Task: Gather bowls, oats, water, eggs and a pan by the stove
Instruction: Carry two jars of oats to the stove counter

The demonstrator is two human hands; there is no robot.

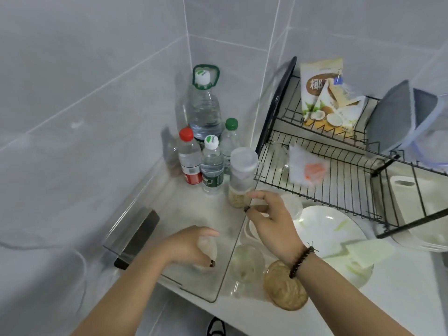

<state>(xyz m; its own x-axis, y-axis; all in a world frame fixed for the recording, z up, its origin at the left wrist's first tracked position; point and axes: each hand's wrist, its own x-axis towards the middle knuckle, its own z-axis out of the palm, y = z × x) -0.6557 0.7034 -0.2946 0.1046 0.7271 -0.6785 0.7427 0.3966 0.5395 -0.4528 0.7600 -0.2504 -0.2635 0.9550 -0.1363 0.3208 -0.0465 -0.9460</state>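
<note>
A small clear bowl [204, 253] is held by the left hand [191, 246], whose fingers are curled over its rim; it sits low on the near left part of the white table [194, 204], inside a clear acrylic guard [225, 267] that is stood along the table's edge. The right hand [271, 219] is held just right of it, with thumb and forefinger pinched on something small and pale that cannot be identified through the blur. A second glass bowl [247, 261] is seen just beyond the guard, beside a round cork coaster [284, 287] at the near edge.

The water is kept in the far corner: a large jug with a green handle [204, 105], with three small bottles [212, 166] clustered in front of it, presumably pushed back to leave working space. A lidded jar with a pale, grainy content [241, 178] is stood between the bottles and the right hand; whether this is the oats cannot be told.

To the right, a white plate [332, 238] is laid under a black wire dish rack [339, 180], on which a coconut-printed packet [322, 98] and grey boards are propped. No eggs, pan or stove are visible, so the gathering is judged to be at an early stage. The corner is enclosed by grey tiled walls [97, 93].
</note>
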